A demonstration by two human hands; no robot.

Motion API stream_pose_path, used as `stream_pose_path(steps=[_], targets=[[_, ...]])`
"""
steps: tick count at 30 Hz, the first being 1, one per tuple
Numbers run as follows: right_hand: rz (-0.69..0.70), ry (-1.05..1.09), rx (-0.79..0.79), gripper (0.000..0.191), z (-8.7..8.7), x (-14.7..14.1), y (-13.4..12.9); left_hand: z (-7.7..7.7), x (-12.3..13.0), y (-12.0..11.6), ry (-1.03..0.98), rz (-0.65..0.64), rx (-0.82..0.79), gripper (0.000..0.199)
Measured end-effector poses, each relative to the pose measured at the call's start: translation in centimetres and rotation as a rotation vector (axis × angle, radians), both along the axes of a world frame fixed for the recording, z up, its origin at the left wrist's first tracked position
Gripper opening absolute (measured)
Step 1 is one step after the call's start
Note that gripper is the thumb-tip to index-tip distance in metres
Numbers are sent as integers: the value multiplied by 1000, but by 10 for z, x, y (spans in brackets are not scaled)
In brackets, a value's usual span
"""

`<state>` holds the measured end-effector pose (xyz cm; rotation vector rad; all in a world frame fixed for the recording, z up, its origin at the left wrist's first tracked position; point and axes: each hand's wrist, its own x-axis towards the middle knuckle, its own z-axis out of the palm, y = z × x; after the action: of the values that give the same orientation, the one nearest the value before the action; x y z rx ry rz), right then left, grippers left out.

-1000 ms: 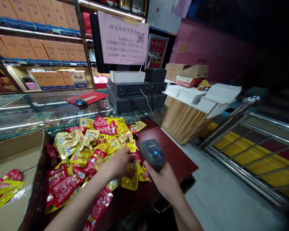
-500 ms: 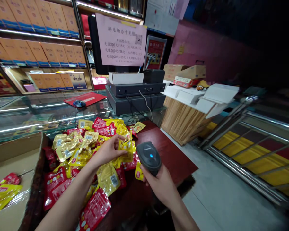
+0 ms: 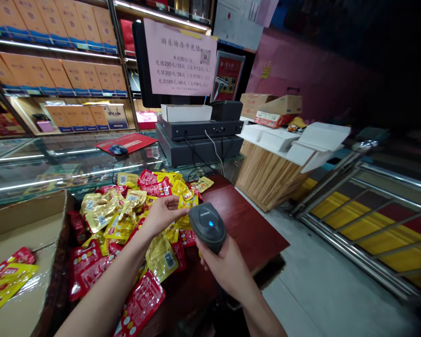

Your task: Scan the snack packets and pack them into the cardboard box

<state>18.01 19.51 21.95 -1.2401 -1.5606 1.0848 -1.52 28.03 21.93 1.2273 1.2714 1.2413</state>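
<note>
My right hand (image 3: 224, 267) is wrapped round the handle of a dark grey barcode scanner (image 3: 207, 226) with a lit blue light. My left hand (image 3: 164, 214) pinches a yellow snack packet (image 3: 188, 201) just beyond the scanner's head, which hides part of it. Under and around my left hand lies a pile of shiny packets, among them a gold one with a barcode (image 3: 161, 256) and a red one (image 3: 143, 302) near the front. The pile rests on a dark red board (image 3: 245, 220).
An open cardboard box (image 3: 54, 243) with a few packets stands at the left. Behind are a mouse (image 3: 118, 150) on a red mat, a monitor with a pink sign (image 3: 180, 61), and shelved orange boxes. A metal railing (image 3: 358, 201) is at the right.
The scanner in my right hand has moved left and slightly up, close to my left hand. The yellow packet in my left hand has shifted slightly up and right.
</note>
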Motion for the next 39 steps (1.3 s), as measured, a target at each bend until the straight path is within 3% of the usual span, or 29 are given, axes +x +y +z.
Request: stream_pose_path(steps=[5, 30, 36, 39], targets=[[-7, 0, 11, 24, -2, 0, -2, 6, 2, -4, 58, 60, 11, 49], [-20, -11, 9, 25, -2, -2, -1, 15, 3, -9, 96, 39, 61, 40], [-19, -2, 16, 23, -1, -2, -1, 18, 2, -11, 115, -142, 34, 29], [-10, 20, 4, 22, 0, -1, -1, 15, 2, -10, 109, -49, 36, 34]])
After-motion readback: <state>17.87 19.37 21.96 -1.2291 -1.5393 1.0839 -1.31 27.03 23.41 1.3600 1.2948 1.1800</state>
